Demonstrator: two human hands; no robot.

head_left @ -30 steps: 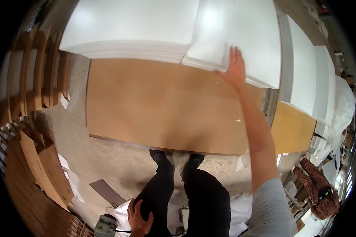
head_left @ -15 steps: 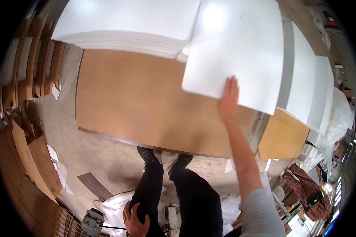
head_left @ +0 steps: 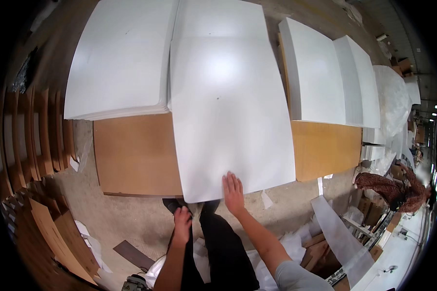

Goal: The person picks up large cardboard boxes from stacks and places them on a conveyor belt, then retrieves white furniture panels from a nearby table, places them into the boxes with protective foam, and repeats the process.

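Observation:
A large white board [head_left: 228, 131] with rounded corners lies lengthwise toward me, its near end reaching past the edge of the brown board [head_left: 136, 155] beneath. On that near edge my right hand [head_left: 234, 193] rests, fingers stretched flat over the white surface; whether the thumb goes underneath is hidden. My left hand [head_left: 181, 224] hovers over my leg just below the board's near left corner. Its fingers are loosely bent and hold nothing that I can see. Beside the long board, a stack of white boards [head_left: 119, 63] covers the far left of the brown board.
More white board stacks [head_left: 315, 77] stand on a yellowish-brown board [head_left: 327, 148] to the right. Brown panels [head_left: 34, 136] stand upright at the left. White wrapping sheets [head_left: 289, 242] and a dark strip [head_left: 133, 254] lie on the floor. Another person [head_left: 393, 189] is at the right.
The long white board now extends much nearer to me, with my right hand still on its near edge. My left hand has risen from my thigh toward the board's corner. My view has shifted right.

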